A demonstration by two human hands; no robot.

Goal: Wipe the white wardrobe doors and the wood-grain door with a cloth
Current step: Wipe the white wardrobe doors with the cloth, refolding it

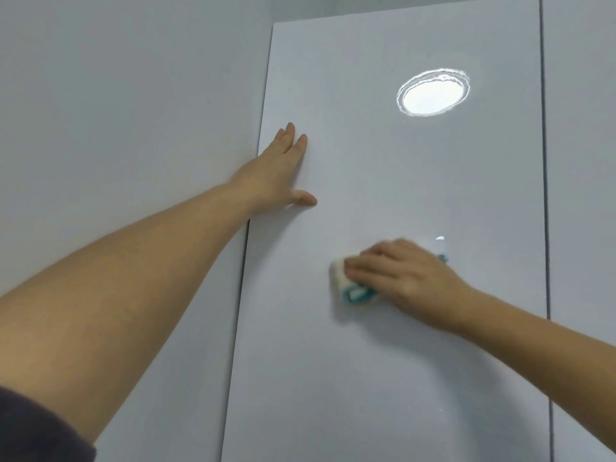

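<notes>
A glossy white wardrobe door (400, 361) fills the middle of the head view. My left hand (276, 171) lies flat against its upper left part, fingers straight and pointing up, thumb spread out to the right. Lower and to the right, my right hand (403, 275) presses a folded white cloth with teal trim (340, 276) onto the door. Its fingers point left and cover most of the cloth; only the left end and a teal edge show. No wood-grain door is in view.
A plain white panel or wall (116, 128) stands left of the door, past a dark gap. Another white door (583, 195) adjoins on the right. A round ceiling light is mirrored in the door's gloss (433, 93).
</notes>
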